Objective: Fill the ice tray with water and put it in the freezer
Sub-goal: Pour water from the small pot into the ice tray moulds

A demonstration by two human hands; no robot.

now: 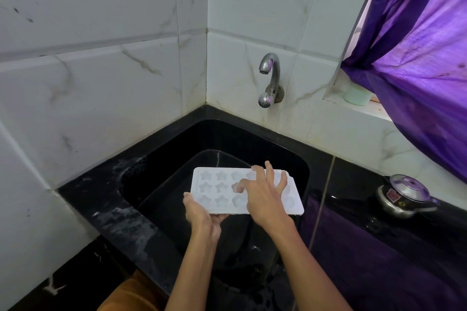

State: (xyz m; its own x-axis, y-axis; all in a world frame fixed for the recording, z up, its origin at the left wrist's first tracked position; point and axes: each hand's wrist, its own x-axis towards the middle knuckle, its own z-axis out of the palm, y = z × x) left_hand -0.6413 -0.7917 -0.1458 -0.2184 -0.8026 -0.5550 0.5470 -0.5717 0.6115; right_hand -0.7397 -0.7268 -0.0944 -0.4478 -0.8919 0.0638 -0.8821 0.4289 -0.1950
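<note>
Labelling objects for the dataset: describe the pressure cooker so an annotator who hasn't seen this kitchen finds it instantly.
Start at the black sink in the tiled corner and follow the black counter to the right, under the purple curtain. The pressure cooker sits there near the wall: the only metal pot in view, silvery, domed lid, red label on its side.

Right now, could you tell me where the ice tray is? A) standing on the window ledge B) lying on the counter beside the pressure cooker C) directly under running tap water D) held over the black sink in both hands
D: the left hand grips the ice tray at its near corner, the right hand rests on top, above the sink; the tap shows no running water.
</note>
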